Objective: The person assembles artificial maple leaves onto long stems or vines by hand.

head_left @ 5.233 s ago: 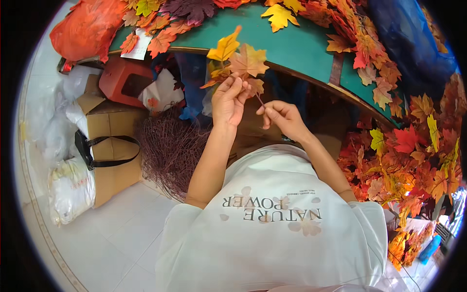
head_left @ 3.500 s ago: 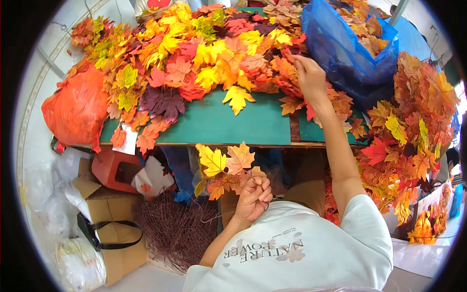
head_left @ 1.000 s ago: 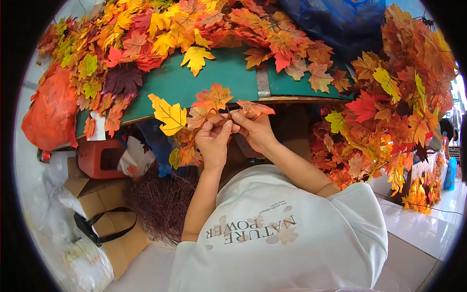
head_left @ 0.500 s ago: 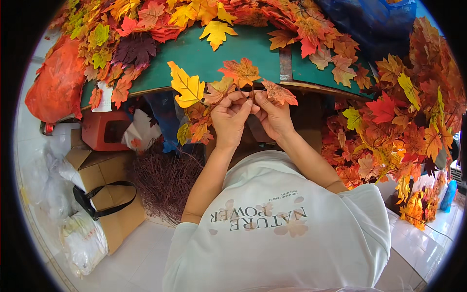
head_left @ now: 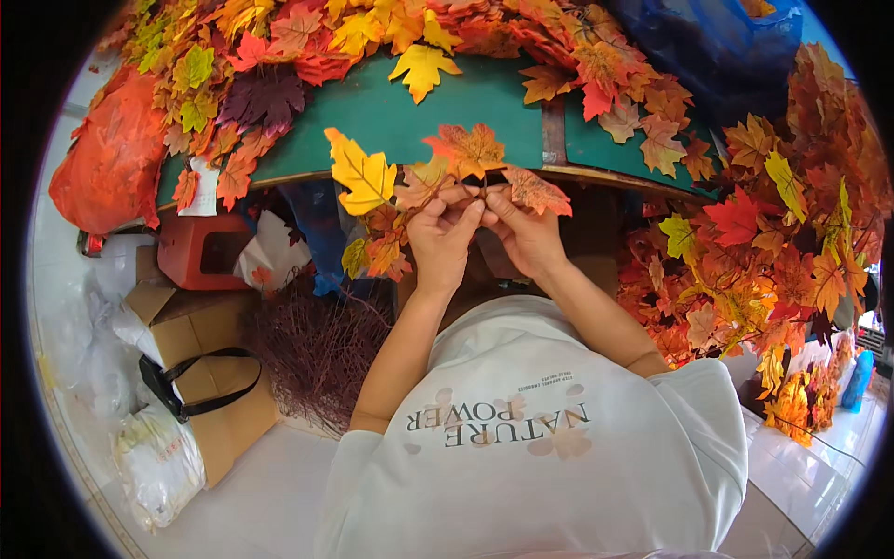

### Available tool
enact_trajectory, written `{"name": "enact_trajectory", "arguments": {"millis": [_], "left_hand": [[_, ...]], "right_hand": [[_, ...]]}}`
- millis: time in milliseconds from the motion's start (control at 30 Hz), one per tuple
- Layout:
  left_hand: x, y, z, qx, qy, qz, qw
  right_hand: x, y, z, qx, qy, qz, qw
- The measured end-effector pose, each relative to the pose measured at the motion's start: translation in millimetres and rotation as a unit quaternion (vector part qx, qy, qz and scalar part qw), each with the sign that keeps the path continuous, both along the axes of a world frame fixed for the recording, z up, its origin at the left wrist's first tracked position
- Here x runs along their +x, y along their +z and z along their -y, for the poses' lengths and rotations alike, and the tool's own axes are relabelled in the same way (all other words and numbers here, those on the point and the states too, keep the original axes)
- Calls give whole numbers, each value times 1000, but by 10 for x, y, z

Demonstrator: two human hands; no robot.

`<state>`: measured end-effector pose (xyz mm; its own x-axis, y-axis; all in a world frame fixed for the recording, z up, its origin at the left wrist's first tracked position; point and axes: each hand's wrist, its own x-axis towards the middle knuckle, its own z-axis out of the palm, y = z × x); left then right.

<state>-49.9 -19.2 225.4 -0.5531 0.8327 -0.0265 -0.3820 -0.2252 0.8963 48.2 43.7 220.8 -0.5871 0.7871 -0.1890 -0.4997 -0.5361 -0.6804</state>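
Observation:
In front of the table edge my two hands meet at a garland of artificial maple leaves. My left hand is closed in a pinch on its thin brown stem. My right hand pinches the same stem close by, the fingertips of both hands nearly touching. Around them fan out a yellow leaf, an orange leaf, a tan leaf and a pinkish-orange leaf. More orange and yellow leaves hang down beside my left wrist. The joint between my fingertips is mostly hidden.
Loose autumn leaves heap along the back of the green tabletop. Leafy garlands hang at the right. Left below stand a bundle of dark brown stems, a cardboard box, a red plastic stool and an orange bag.
My hands have stayed at nearly the same place, with the fingertips drawn a little closer together on the stem. The orange leaf has shifted slightly to the right and down.

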Motion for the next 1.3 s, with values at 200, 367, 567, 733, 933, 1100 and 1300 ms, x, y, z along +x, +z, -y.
{"name": "enact_trajectory", "arguments": {"millis": [200, 367, 567, 733, 933, 1100, 1300], "left_hand": [[1, -25, 48, 41, -3, 12, 999], [-28, -100, 56, 34, -15, 17, 999], [-38, -102, 78, 23, -12, -8, 1000], [-36, -82, 109, 8, -14, 51, 999], [-81, -48, 93, 18, 16, 62, 998], [-119, 140, 20, 67, -18, 124, 990], [-208, 33, 243, -10, -30, 28, 999]], "right_hand": [[-4, -204, 39, -2, 31, -22, 999], [-49, -128, 81, 15, 5, -28, 999], [-22, -150, 95, 2, 29, -31, 999], [26, -167, 35, -13, 67, -12, 998], [-72, -27, -86, 95, 132, 59, 985], [-179, 135, -147, 6, 53, 37, 998], [-267, 60, -57, 245, 33, 117, 962]]}}
